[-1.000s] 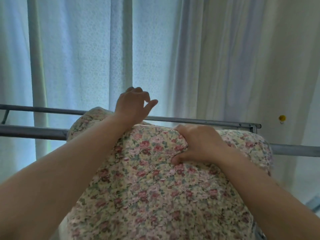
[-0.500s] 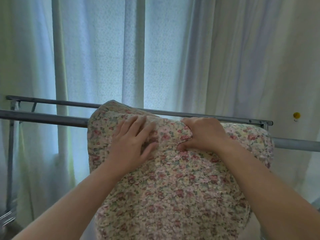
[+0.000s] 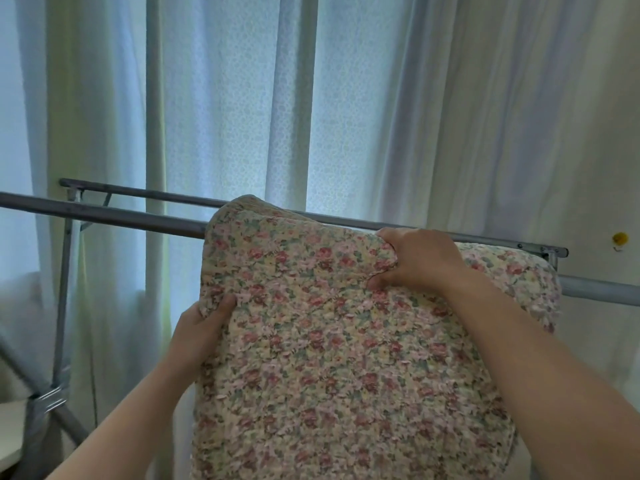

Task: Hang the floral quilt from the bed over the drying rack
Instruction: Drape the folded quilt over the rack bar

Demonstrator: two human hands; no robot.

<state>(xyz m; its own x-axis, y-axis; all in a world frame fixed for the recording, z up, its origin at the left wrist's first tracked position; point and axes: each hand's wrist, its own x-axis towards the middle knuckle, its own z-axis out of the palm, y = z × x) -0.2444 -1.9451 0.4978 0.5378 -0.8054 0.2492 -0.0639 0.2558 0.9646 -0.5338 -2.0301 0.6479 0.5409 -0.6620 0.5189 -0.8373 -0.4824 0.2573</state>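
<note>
The floral quilt (image 3: pixel 332 358), cream with small pink and red flowers, is folded and draped over the grey metal drying rack (image 3: pixel 138 218), hanging down toward me. My right hand (image 3: pixel 415 261) grips a bunched fold at the quilt's top, near the rack's rails. My left hand (image 3: pixel 202 330) holds the quilt's left edge lower down, thumb on the front, fingers hidden behind the fabric. The rack's two horizontal rails run left to right behind the quilt.
Pale sheer curtains (image 3: pixel 242 98) hang directly behind the rack. The rack's upright leg and a diagonal brace (image 3: pixel 62 306) stand at the left. A small yellow mark (image 3: pixel 620 238) sits on the wall at right. A white surface edge shows at bottom left.
My left hand went from lying flat on the quilt's top to gripping its left edge lower down. My right hand kept its hold. The view shifted left.
</note>
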